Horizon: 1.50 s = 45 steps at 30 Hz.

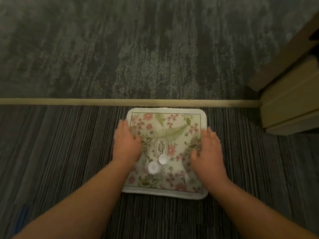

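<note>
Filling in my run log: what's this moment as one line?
left hand: open, at floral cloth left edge | right hand: open, at right side | white caps: on cloth, between hands

White caps (152, 167) (close together) obstruct the cloth (172, 121) middle; carpet (69, 144) around lies open.

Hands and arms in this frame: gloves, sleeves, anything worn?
The left hand and right hand are bare, no gloves. The left forearm and right forearm are bare to the frame edge: no sleeves, watch or bands. Motion blur could hide a thin ring.
</note>
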{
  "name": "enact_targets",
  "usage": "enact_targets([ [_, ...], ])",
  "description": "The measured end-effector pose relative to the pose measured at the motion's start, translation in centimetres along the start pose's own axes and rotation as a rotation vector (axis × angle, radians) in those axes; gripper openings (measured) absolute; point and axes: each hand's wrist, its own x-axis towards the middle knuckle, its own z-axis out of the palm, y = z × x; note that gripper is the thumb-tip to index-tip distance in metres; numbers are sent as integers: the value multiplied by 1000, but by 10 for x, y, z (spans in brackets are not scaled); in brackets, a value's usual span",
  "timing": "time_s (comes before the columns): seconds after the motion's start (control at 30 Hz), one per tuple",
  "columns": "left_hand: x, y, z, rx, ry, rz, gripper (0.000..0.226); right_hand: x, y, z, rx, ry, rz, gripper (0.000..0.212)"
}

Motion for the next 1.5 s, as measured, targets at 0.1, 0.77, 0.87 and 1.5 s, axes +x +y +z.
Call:
enact_targets([
  [0.1, -16, 0, 8, -112, 79, -240, 44, -13, -3, 7, 218, -18, 244, 67],
  [0.77, -8, -40, 6, -2, 43, -60, 17, 14, 30, -10, -90, 6, 205, 26],
  [0.87, -12, -46, 6, 234, 163, 50, 22, 13, 31, -11, -160, 89, 10, 24],
  [1.5, -81, -110, 12, 358, -260, 595, 59, -81, 72, 22, -572, -200, -351, 67],
])
